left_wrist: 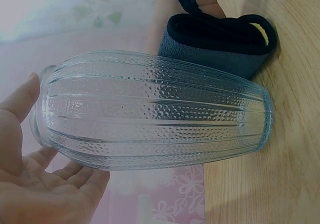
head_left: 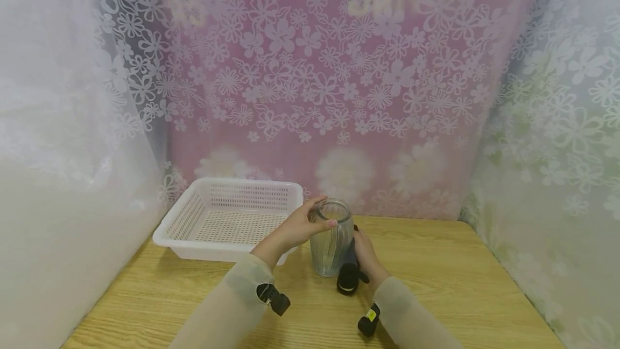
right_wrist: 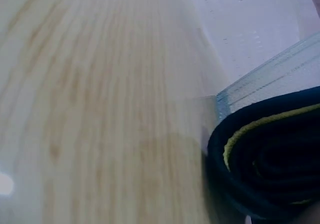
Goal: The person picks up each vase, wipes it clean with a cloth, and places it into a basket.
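Observation:
A ribbed clear glass vase (head_left: 329, 252) stands upright on the wooden table. My left hand (head_left: 301, 226) grips its neck from the left, thumb and fingers round the rim end; the left wrist view shows the dimpled ribs of the vase (left_wrist: 150, 114) and the hand (left_wrist: 45, 169) at its mouth. On the other side, my right hand (head_left: 366, 255) holds a folded dark grey cloth (left_wrist: 215, 59) with black edging and a bit of yellow, up against the glass. The right wrist view shows the layered end of this cloth (right_wrist: 270, 154) beside the vase base; the right fingers are mostly hidden.
Left of the vase, a white perforated plastic basket (head_left: 208, 251) sits on the table (head_left: 436, 279). A pink flowered curtain (head_left: 310, 96) hangs behind, and pale translucent sheets (head_left: 542, 187) enclose both sides. Each wrist wears a black strap (head_left: 280, 301).

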Demonstrator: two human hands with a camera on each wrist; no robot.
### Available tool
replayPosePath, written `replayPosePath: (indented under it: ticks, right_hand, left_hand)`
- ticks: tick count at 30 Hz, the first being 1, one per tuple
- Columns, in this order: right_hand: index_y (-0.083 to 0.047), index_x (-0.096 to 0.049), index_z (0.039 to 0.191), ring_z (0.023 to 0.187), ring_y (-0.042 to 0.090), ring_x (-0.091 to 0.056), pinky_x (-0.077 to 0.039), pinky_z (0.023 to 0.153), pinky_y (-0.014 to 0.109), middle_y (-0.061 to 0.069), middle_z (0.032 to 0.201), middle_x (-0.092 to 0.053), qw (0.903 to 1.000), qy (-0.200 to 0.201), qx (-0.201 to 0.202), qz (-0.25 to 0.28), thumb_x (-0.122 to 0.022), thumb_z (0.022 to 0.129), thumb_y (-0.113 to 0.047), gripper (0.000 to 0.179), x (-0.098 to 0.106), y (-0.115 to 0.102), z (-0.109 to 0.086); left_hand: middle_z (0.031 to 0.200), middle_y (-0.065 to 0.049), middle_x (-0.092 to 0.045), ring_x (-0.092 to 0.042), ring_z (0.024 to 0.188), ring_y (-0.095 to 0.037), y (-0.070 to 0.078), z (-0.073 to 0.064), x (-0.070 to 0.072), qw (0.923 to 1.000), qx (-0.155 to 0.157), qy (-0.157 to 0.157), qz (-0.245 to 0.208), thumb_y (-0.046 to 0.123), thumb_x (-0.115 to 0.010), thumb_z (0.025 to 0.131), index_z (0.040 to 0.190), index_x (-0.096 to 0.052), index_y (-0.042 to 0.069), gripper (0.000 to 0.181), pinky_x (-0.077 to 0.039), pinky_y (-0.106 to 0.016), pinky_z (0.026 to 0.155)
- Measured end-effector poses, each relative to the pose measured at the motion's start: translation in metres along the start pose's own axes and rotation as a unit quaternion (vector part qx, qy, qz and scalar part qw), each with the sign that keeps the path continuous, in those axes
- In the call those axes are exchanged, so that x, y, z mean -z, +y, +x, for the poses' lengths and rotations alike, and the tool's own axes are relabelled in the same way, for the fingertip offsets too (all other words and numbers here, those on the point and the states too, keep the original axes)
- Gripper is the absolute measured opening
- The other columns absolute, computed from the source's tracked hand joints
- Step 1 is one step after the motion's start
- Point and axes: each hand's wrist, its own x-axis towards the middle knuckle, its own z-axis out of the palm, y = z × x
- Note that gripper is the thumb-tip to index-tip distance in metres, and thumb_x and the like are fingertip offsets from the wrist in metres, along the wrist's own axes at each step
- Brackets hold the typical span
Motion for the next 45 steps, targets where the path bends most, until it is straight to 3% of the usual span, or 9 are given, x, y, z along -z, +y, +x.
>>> replayPosePath:
  ticks: [6, 12, 16, 20, 26, 30, 34, 38, 45]
  right_hand:
    - [0.003, -0.045, 0.146, 0.106, 0.029, -0.055, -0.047, 0.081, 0.030, 0.024, 0.134, -0.052, 0.9997, -0.003, -0.020, -0.011, -0.041, 0.106, -0.031, 0.052, 0.005, 0.002, 0.007]
    - [0.001, -0.031, 0.155, 0.122, 0.037, -0.048, -0.045, 0.090, 0.037, 0.027, 0.149, -0.039, 0.9985, -0.022, -0.032, -0.040, -0.039, 0.108, -0.034, 0.059, 0.014, -0.005, 0.005]
    - [-0.002, -0.026, 0.157, 0.120, 0.038, -0.049, -0.047, 0.088, 0.038, 0.029, 0.150, -0.037, 0.9966, -0.033, -0.034, -0.068, -0.038, 0.108, -0.037, 0.062, 0.021, -0.011, 0.007]
    - [-0.002, -0.029, 0.156, 0.113, 0.035, -0.052, -0.047, 0.085, 0.036, 0.027, 0.145, -0.044, 0.9949, -0.033, -0.027, -0.092, -0.040, 0.107, -0.038, 0.062, 0.028, -0.017, 0.007]
    - [-0.002, -0.035, 0.153, 0.124, 0.039, -0.048, -0.040, 0.101, 0.051, 0.026, 0.148, -0.042, 0.9903, -0.043, -0.011, -0.132, -0.040, 0.108, -0.038, 0.058, 0.040, -0.024, 0.005]
    - [-0.003, -0.031, 0.155, 0.126, 0.042, -0.049, -0.041, 0.102, 0.054, 0.029, 0.150, -0.040, 0.9851, -0.050, -0.007, -0.164, -0.039, 0.108, -0.041, 0.061, 0.051, -0.026, 0.004]
    - [-0.004, -0.021, 0.159, 0.133, 0.047, -0.042, -0.039, 0.104, 0.059, 0.029, 0.156, -0.029, 0.9769, -0.055, -0.005, -0.206, -0.037, 0.108, -0.045, 0.067, 0.064, -0.028, 0.003]
    - [-0.003, -0.016, 0.160, 0.143, 0.050, -0.026, -0.026, 0.112, 0.066, 0.029, 0.160, -0.021, 0.9632, -0.054, 0.013, -0.263, -0.036, 0.108, -0.048, 0.071, 0.079, -0.028, 0.006]
    - [0.004, -0.020, 0.157, 0.140, 0.052, -0.029, -0.029, 0.110, 0.066, 0.033, 0.156, -0.026, 0.9351, -0.045, 0.072, -0.344, -0.034, 0.110, -0.040, 0.066, 0.103, -0.022, 0.011]
  left_hand:
    - [0.163, -0.005, -0.028, -0.026, 0.148, -0.034, 0.000, 0.002, 0.000, 1.0000, -0.002, 0.001, 0.003, 0.052, -0.073, 0.088, 0.155, -0.033, 0.037, 0.080, -0.031, -0.057, 0.114]
    - [0.163, -0.005, -0.026, -0.024, 0.149, -0.034, 0.002, 0.002, 0.000, 1.0000, 0.002, 0.003, 0.004, 0.052, -0.073, 0.087, 0.155, -0.033, 0.038, 0.081, -0.030, -0.057, 0.114]
    - [0.164, -0.004, -0.025, -0.023, 0.150, -0.033, 0.001, 0.003, 0.000, 1.0000, 0.005, 0.001, 0.001, 0.053, -0.074, 0.087, 0.155, -0.032, 0.039, 0.081, -0.029, -0.057, 0.115]
    - [0.164, -0.004, -0.025, -0.023, 0.150, -0.033, 0.000, 0.004, 0.000, 1.0000, 0.006, 0.001, 0.000, 0.053, -0.074, 0.087, 0.155, -0.032, 0.040, 0.081, -0.030, -0.057, 0.115]
    - [0.164, -0.005, -0.023, -0.022, 0.150, -0.033, -0.001, 0.005, 0.000, 1.0000, 0.008, 0.000, -0.003, 0.053, -0.074, 0.086, 0.155, -0.032, 0.040, 0.082, -0.029, -0.057, 0.115]
    - [0.164, -0.007, -0.023, -0.021, 0.150, -0.035, -0.002, 0.006, 0.000, 1.0000, 0.009, -0.001, -0.001, 0.054, -0.074, 0.086, 0.155, -0.031, 0.040, 0.083, -0.028, -0.058, 0.115]
    - [0.164, -0.008, -0.024, -0.022, 0.150, -0.035, -0.002, 0.006, -0.001, 1.0000, 0.008, -0.002, 0.000, 0.054, -0.073, 0.086, 0.156, -0.031, 0.039, 0.083, -0.028, -0.059, 0.115]
    - [0.164, -0.009, -0.024, -0.022, 0.150, -0.035, -0.002, 0.006, -0.001, 1.0000, 0.009, -0.002, 0.004, 0.054, -0.073, 0.086, 0.156, -0.031, 0.038, 0.083, -0.028, -0.059, 0.115]
    - [0.164, -0.008, -0.022, -0.021, 0.150, -0.033, -0.001, 0.005, 0.000, 0.9999, 0.009, -0.004, -0.001, 0.054, -0.074, 0.086, 0.156, -0.031, 0.039, 0.083, -0.027, -0.057, 0.116]
